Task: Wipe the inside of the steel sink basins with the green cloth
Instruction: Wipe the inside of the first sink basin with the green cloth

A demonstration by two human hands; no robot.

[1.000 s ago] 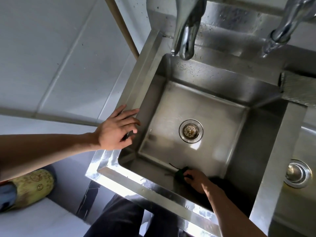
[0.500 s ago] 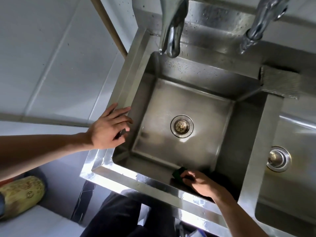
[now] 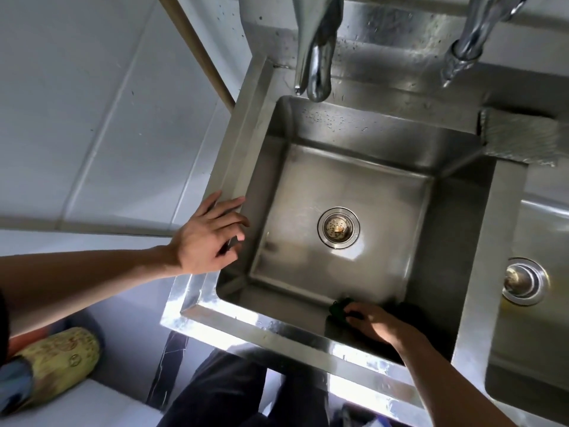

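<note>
The left steel basin point(image 3: 354, 183) fills the middle of the view, with a round strainer drain point(image 3: 338, 228) in its floor. My right hand point(image 3: 374, 325) reaches down inside it and presses the dark green cloth point(image 3: 338, 307) against the near wall, close to the near right corner. Most of the cloth is hidden under my fingers and in shadow. My left hand point(image 3: 209, 238) rests flat with spread fingers on the basin's left rim. The right basin point(image 3: 529, 343) with its own drain plug point(image 3: 523, 282) shows at the right edge.
Two taps hang over the back, the left tap point(image 3: 315, 47) and the right tap point(image 3: 468, 38). A grey scouring pad point(image 3: 520, 138) lies on the divider's back end. A wooden pole point(image 3: 197, 47) leans by the tiled wall. A yellow patterned cylinder point(image 3: 52, 362) lies lower left.
My right hand has slid the cloth rightward along the near wall toward the right corner. My left hand has stayed on the left rim.
</note>
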